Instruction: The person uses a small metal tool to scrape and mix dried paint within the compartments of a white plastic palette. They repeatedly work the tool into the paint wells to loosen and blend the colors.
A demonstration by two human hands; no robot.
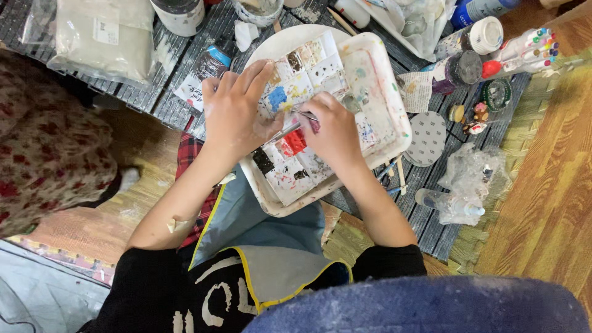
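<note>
Your right hand (pixel 336 132) pinches a slim metal tool (pixel 288 129), likely tweezers, whose long axis runs from your fingers down-left across the tile board (pixel 296 154) toward your left hand (pixel 237 111). Your left hand lies flat and spread on the board's left edge, holding nothing, its thumb just beside the tool's tip. The board of small painted squares rests on a white tray (pixel 385 98) straight ahead on the desk (pixel 431 216), tilted toward you. A red square (pixel 296 142) sits directly under the tool. Paint bottles (pixel 475 40) and markers (pixel 530 49) stand well apart to the right, nothing blocking.
</note>
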